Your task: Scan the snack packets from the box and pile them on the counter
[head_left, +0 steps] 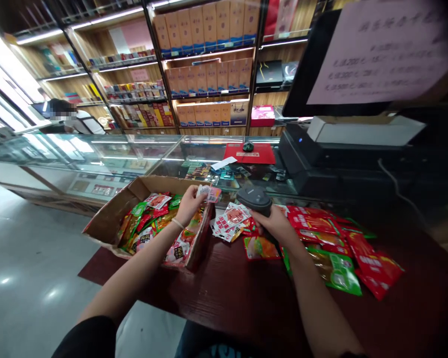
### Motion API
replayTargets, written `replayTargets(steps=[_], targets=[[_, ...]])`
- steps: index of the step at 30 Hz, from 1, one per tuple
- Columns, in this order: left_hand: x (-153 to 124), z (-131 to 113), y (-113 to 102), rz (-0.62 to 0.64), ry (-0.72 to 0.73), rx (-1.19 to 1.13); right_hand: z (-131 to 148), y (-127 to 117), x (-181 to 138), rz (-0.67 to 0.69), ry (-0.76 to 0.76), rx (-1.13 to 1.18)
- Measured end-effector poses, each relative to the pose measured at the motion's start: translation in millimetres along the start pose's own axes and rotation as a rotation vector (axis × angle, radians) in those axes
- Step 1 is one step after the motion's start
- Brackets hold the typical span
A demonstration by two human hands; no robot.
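My left hand (pixel 188 205) pinches a small snack packet (pixel 210 193), pink and white with a barcode side showing, above the right rim of the cardboard box (pixel 104 228). Many red, green and white snack packets fill that box. My right hand (pixel 274 222) is wrapped round the handle of a black barcode scanner (pixel 254 197), whose head points toward the packet. Beneath the scanner lies a small pile of white-and-red packets (pixel 229 221). Red packets (pixel 313 220) and a green-edged packet (pixel 336 271) are spread on the table to the right, partly hidden by my right forearm.
A glass display counter (pixel 134 149) runs behind the dark red table (pixel 224 293). On it lie a red mat (pixel 227 151) and a computer mouse (pixel 248 146). A dark screen with a pink paper sign (pixel 377 59) stands at right. Another person (pixel 78 119) is far left.
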State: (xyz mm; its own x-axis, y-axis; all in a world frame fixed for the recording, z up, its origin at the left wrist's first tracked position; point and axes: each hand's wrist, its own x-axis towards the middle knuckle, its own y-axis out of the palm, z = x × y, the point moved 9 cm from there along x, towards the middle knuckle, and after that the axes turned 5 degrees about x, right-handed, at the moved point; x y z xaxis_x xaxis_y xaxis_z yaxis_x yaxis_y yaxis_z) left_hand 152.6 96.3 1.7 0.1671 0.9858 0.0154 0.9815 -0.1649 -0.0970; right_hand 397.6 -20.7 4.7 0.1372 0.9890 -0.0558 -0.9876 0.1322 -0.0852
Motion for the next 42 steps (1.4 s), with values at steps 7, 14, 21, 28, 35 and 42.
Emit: replayTargets(steps=[7,14,21,28,35,42], targets=[[-8,-21,80,0.262,0.319,0.693,8,-51,0,-0.131,-0.050,0.152],[-37,-12,142,0.794,0.410,0.740,16,-55,-7,-0.124,-0.065,0.179],[-5,-30,47,0.400,0.278,0.406,19,-34,-9,-0.049,-0.050,0.149],[8,-10,-76,0.050,0.185,0.548,11,9,-9,0.047,-0.020,0.083],[16,14,-135,-0.067,0.128,0.580,9,71,-5,0.198,-0.021,-0.032],[33,30,-102,0.212,0.262,1.097,7,100,9,0.196,0.025,-0.044]])
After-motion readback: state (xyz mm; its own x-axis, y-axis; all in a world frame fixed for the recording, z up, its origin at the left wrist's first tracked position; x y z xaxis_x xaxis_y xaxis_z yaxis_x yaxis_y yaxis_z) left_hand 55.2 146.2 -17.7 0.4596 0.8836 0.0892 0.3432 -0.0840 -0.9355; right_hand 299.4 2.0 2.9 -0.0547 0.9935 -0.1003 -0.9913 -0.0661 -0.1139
